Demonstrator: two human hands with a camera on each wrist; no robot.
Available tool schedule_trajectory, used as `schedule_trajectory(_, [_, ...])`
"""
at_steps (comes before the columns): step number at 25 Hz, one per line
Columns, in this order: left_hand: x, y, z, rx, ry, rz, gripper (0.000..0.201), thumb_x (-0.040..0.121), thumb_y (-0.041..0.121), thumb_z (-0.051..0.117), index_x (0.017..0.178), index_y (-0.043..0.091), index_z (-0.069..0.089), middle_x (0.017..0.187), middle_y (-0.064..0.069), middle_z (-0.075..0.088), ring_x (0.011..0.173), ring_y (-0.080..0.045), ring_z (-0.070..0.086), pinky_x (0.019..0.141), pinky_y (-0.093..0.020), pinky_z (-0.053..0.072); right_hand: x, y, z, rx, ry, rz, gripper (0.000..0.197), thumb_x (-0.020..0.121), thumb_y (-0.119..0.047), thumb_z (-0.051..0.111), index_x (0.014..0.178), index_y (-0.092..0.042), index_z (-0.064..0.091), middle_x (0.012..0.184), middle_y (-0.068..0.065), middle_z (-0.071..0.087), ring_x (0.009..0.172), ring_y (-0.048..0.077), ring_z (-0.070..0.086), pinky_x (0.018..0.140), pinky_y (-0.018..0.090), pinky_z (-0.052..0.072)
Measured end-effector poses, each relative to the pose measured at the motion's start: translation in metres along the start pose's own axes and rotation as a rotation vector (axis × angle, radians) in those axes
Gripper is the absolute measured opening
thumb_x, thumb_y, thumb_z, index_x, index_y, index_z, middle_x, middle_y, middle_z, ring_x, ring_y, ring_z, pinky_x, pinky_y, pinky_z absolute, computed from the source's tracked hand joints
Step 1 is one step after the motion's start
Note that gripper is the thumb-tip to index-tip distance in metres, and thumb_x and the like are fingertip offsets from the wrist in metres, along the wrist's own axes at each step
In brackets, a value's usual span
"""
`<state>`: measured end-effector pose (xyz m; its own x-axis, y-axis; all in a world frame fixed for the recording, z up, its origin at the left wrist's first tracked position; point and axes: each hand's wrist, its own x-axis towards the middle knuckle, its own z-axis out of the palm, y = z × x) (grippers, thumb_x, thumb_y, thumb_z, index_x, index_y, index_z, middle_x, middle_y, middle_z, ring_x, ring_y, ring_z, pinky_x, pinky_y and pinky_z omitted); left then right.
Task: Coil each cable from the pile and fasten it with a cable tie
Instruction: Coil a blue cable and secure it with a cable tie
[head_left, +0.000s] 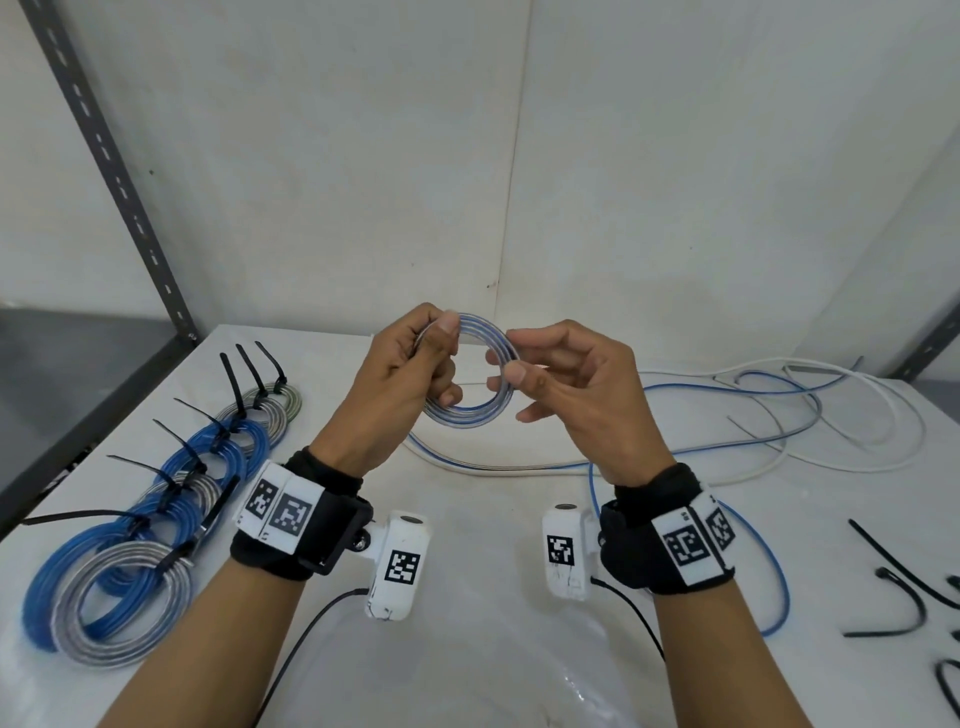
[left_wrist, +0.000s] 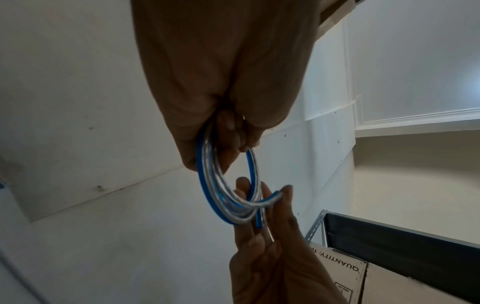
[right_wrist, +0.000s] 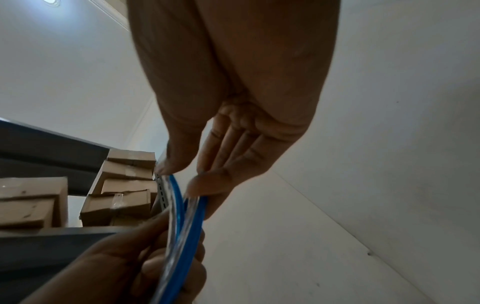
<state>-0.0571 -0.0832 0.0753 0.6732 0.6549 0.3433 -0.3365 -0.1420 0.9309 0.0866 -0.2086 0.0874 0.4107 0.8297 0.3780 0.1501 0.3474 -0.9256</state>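
- Head view: the left hand (head_left: 402, 374) holds the coil (head_left: 467, 371) up over the table (head_left: 467, 545), between the two hands and in front of the chest. Its thumb is on top and its fingers are curled round the left arc, clamped on the stacked turns.
- The coil's plane faces the camera, so the open ring lies straight to the right of the left fingers. The right hand (head_left: 566, 384) meets the ring's right edge, thumb and forefinger close together at the strand and the other fingers loosely spread.
- The loose run of cable (head_left: 498, 465) leaves the bottom of the ring, drops to the table and trails right toward the pile (head_left: 831, 410). I judge the next turn must be fed from the right, and the right hand is the nearer one to that slack.
- Finished coils (head_left: 156, 530) lie tied on the left; spare cable ties (head_left: 893, 587) lie on the far right.
- Left wrist view: the left hand (left_wrist: 221, 92) grips the top of the coil (left_wrist: 223, 185), which hangs edge-on below it. The right hand (left_wrist: 270, 257) comes up from beneath, its fingers touching the lower arc.
- Right wrist view: the right hand (right_wrist: 228, 102) has fingers nearly straight, thumb and fingertips lightly nipping the blue and clear strands of the coil (right_wrist: 182, 216). The left hand (right_wrist: 135, 265) clasps the same loop lower down.
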Motion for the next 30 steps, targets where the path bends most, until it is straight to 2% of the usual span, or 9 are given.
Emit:
schedule_trajectory(5, [-0.001, -0.002, 0.011, -0.047, 0.011, -0.026, 0.031, 0.109, 0.026, 0.042, 0.081, 0.012, 0.043, 0.063, 0.011, 0.03, 0.051, -0.011, 0.023, 0.053, -0.024, 0.037, 0.002, 0.016, 0.017, -0.274, 0.306, -0.2, 0.011, 0.088, -0.02, 0.079, 0.089, -0.019, 0.067, 0.079, -0.004, 0.074, 0.068, 0.017, 0.07, 0.051, 0.028, 0.049])
schedule_trajectory(9, [-0.003, -0.003, 0.017, -0.115, 0.07, -0.07, 0.031, 0.109, 0.027, 0.043, 0.081, 0.012, 0.042, 0.063, 0.005, 0.018, 0.051, -0.011, 0.018, 0.049, -0.021, 0.035, -0.003, 0.033, 0.036, -0.718, 0.436, -0.502, 0.01, 0.095, -0.017, 0.07, 0.096, -0.009, 0.065, 0.079, -0.003, 0.066, 0.065, 0.012, 0.06, 0.056, 0.025, 0.046])
schedule_trajectory(13, [-0.001, -0.001, 0.015, -0.146, 0.112, -0.066, 0.032, 0.109, 0.028, 0.044, 0.08, 0.014, 0.043, 0.072, -0.005, 0.011, 0.053, -0.013, 0.015, 0.049, -0.021, 0.032, 0.001, 0.029, 0.029, -0.384, 0.31, -0.328, 0.006, 0.099, -0.015, 0.064, 0.102, -0.013, 0.069, 0.086, -0.004, 0.071, 0.069, 0.015, 0.067, 0.062, 0.029, 0.053])
schedule_trajectory(15, [0.0, 0.0, 0.012, -0.177, 0.133, -0.058, 0.032, 0.109, 0.028, 0.043, 0.08, 0.016, 0.043, 0.073, -0.006, 0.009, 0.054, -0.013, 0.014, 0.049, -0.021, 0.03, 0.002, 0.024, 0.025, -0.156, 0.231, -0.218, 0.011, 0.1, -0.009, 0.062, 0.108, -0.008, 0.069, 0.095, 0.008, 0.076, 0.076, 0.024, 0.075, 0.07, 0.039, 0.061])
schedule_trajectory(19, [0.0, 0.001, 0.014, -0.194, 0.174, -0.021, 0.031, 0.11, 0.028, 0.041, 0.082, 0.015, 0.042, 0.074, -0.007, 0.01, 0.052, -0.011, 0.016, 0.049, -0.02, 0.031, 0.0, 0.021, 0.036, 0.087, 0.333, -0.096, 0.009, 0.093, -0.006, 0.07, 0.098, -0.002, 0.065, 0.09, 0.016, 0.077, 0.079, 0.031, 0.077, 0.068, 0.04, 0.062])
schedule_trajectory(23, [0.002, -0.001, 0.011, -0.252, 0.237, -0.003, 0.031, 0.11, 0.026, 0.039, 0.082, 0.013, 0.042, 0.067, -0.002, 0.012, 0.05, -0.01, 0.017, 0.049, -0.02, 0.033, -0.003, 0.029, 0.05, 0.046, 0.308, -0.056, 0.024, 0.085, -0.008, 0.08, 0.104, -0.016, 0.067, 0.099, 0.01, 0.077, 0.087, 0.027, 0.076, 0.068, 0.04, 0.063])
schedule_trajectory(25, [0.003, -0.002, 0.009, -0.273, 0.211, -0.048, 0.032, 0.11, 0.03, 0.041, 0.084, 0.011, 0.045, 0.066, -0.002, 0.014, 0.051, -0.012, 0.02, 0.053, -0.022, 0.041, 0.0, 0.029, 0.043, 0.032, 0.298, -0.061, 0.024, 0.086, -0.007, 0.078, 0.106, -0.016, 0.068, 0.099, 0.013, 0.076, 0.085, 0.029, 0.076, 0.067, 0.041, 0.063])
schedule_trajectory(27, [0.005, 0.0, 0.003, -0.216, 0.139, -0.152, 0.041, 0.106, 0.042, 0.043, 0.085, 0.008, 0.054, 0.06, -0.002, 0.028, 0.05, -0.015, 0.035, 0.062, -0.029, 0.053, 0.002, 0.025, 0.026, 0.018, 0.211, -0.057, 0.023, 0.087, -0.005, 0.077, 0.108, -0.012, 0.069, 0.097, 0.014, 0.077, 0.081, 0.031, 0.076, 0.067, 0.043, 0.062])
schedule_trajectory(30, [0.004, 0.001, -0.005, 0.051, -0.09, -0.321, 0.056, 0.102, 0.053, 0.041, 0.081, 0.005, 0.061, 0.057, -0.006, 0.046, 0.05, -0.021, 0.049, 0.076, -0.04, 0.058, 0.002, 0.017, -0.001, -0.145, -0.054, -0.006, 0.022, 0.085, -0.002, 0.078, 0.106, -0.008, 0.073, 0.093, 0.011, 0.078, 0.073, 0.028, 0.075, 0.068, 0.038, 0.059])
